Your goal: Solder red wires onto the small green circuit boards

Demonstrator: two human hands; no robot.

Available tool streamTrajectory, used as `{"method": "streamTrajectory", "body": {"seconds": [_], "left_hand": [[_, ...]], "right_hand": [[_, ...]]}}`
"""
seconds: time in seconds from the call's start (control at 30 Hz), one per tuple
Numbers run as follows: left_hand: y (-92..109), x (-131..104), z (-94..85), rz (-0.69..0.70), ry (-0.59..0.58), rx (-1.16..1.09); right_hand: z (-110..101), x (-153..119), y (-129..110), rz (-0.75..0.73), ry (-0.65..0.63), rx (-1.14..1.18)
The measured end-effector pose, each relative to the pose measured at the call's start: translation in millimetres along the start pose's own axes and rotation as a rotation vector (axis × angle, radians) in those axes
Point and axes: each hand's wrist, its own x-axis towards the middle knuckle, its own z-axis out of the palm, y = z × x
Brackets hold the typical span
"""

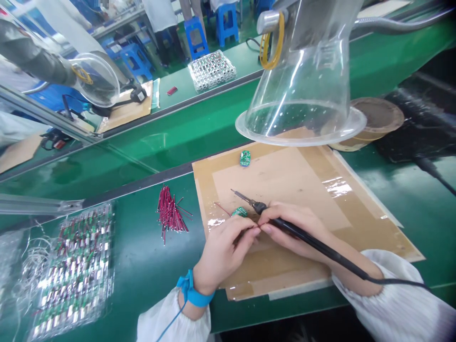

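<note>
Close two-hand pinch over brown mat (281, 178)
right hand (302, 225) holds soldering iron (322, 244), fingertips narrow; left hand (221, 251) pinched too, contents can't tell; green board (240, 212) just beyond left fingers; best keep iron tip angled off skin and board, pinch steady

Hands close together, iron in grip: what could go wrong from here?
Black soldering iron, in right hand: exposed tip, if hot, might scorch the small green circuit board near left hand if it dips.
Thin black cable crosses the white right sleeve; a snag could jerk the tip.
</note>
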Motion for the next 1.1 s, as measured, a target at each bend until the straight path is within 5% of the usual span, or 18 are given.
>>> {"method": "streamTrajectory", "body": {"seconds": [0.33, 0.8, 1.1], "left_hand": [[-4.2, -4.7, -0.2, -0.088, 0.064, -0.043], [-2.5, -2.9, 3.9, -0.034, 0.027, -0.006], [-0.5, -9.3, 8.9, -0.211, 0.01, -0.309]], "right_hand": [[2.3, -3.8, 5.0, 0.094, -0.003, 0.016], [0.6, 0.9, -2.5, -0.046, 0.025, -0.021], [2.4, 0.1, -3.8, -0.062, 0.08, -0.06]]}}
